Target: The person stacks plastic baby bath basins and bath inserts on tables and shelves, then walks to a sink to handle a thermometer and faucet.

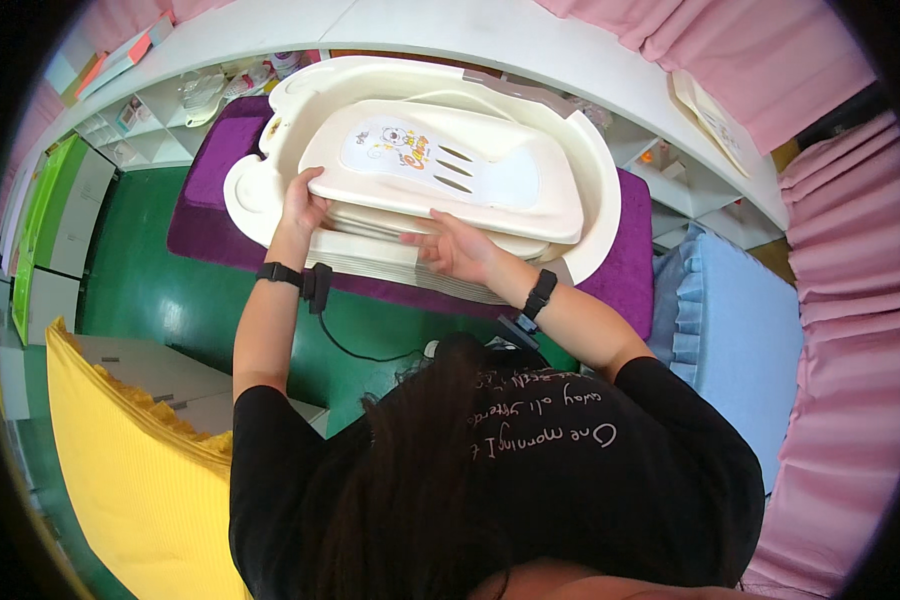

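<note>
A cream baby bath seat (490, 187) with a printed white panel and several slots lies tilted inside a large cream baby bathtub (602, 180). My left hand (305, 205) grips the seat's near left corner, its thumb on the rim and its other fingers curled below, partly hidden. At the middle of the seat's near edge is my right hand (460, 248), palm turned up and fingers apart. One of its fingertips meets the edge or sits just under it; I cannot tell which. Beneath the seat, another cream layer (370, 222) shows.
The tub stands on a purple cloth (200, 200) over a green floor (150, 270). White shelving (410, 25) curves behind it. A blue covered piece (740, 330) stands at right, near pink curtains (840, 300). A yellow cloth-covered piece (130, 450) is at lower left.
</note>
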Motion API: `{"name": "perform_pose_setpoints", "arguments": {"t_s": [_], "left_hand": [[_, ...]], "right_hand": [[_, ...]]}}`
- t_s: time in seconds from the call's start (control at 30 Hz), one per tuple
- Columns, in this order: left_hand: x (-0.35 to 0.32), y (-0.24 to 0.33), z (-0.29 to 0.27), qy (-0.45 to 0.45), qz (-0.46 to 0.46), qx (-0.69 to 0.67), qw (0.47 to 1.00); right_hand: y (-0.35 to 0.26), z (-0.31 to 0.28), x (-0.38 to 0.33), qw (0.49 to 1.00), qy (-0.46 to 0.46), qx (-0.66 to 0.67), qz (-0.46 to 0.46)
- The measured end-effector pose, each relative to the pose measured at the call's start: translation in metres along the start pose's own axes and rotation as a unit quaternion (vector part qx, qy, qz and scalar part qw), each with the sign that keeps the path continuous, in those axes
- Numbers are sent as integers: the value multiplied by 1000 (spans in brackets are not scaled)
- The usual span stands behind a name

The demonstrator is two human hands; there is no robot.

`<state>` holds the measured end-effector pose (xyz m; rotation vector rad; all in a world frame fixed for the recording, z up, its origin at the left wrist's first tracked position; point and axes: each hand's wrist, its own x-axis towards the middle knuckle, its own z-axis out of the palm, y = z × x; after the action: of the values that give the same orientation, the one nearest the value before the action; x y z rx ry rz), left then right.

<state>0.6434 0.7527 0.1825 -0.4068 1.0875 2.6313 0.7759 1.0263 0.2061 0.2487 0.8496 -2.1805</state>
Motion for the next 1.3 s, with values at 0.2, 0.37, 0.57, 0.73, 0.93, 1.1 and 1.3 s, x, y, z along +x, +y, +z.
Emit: {"name": "perform_pose_setpoints", "arguments": {"t_s": [0.2,0.37,0.57,0.73,0.93,1.1,1.3], "left_hand": [[31,0,-1,24,18,24,999],[40,3,-10,81,-11,68,994],[22,2,6,176,113,250,945],[-9,-15,17,68,79,321,941],[-45,-92,43,-76,76,492,864],[-70,-159,99,-114,-76,513,847],[-69,-218,161,-214,104,568,788]], "right_hand": [[-24,-33,-46,996,-30,-65,45],[-50,-80,-95,995,30,-65,-63],[-77,-119,-170,974,66,-30,-214],[-80,-151,-205,952,76,32,-295],[-84,-170,-209,929,127,63,-341],[-121,-193,-242,930,131,45,-342],[-211,-274,-298,903,171,32,-392]]}}
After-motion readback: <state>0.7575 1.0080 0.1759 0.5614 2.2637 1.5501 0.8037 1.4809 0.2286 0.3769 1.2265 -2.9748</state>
